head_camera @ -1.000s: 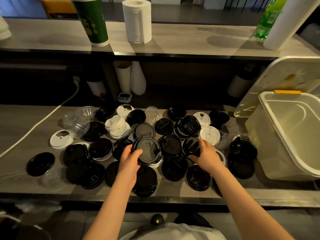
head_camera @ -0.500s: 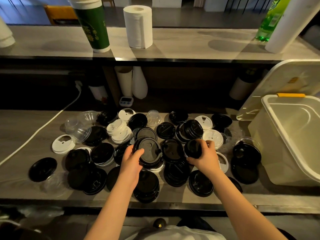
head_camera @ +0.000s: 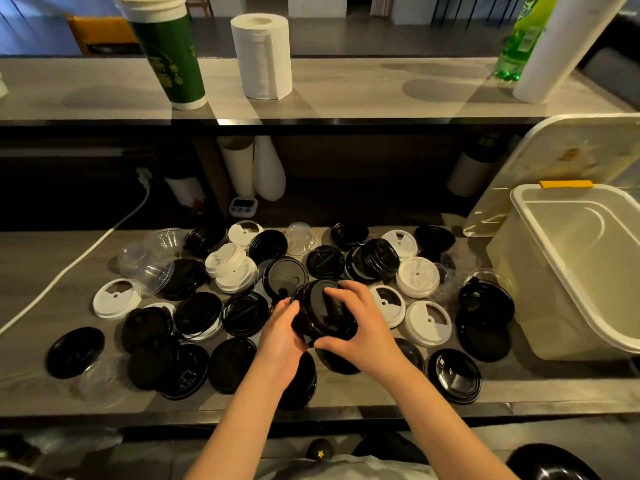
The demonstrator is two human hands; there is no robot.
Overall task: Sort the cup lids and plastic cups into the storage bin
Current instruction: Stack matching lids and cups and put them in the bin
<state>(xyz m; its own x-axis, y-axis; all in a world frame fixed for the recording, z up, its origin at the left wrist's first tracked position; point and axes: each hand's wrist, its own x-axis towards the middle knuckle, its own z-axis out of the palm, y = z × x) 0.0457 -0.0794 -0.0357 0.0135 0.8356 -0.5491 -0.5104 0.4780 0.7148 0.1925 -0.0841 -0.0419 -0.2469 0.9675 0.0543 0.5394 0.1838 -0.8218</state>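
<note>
Both hands clasp a stack of black lids (head_camera: 320, 311), lifted just above the scattered pile: left hand (head_camera: 282, 336) cups its side, right hand (head_camera: 356, 322) presses on top, likely squaring the lids so they nest. Storage bin (head_camera: 519, 271) stands open and empty at right of the surface (head_camera: 52, 251)

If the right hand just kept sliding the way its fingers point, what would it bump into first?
The right hand points left across the stack of black lids it holds, so it would probably meet the left hand gripping the stack's other side; depth is uncertain.
</note>
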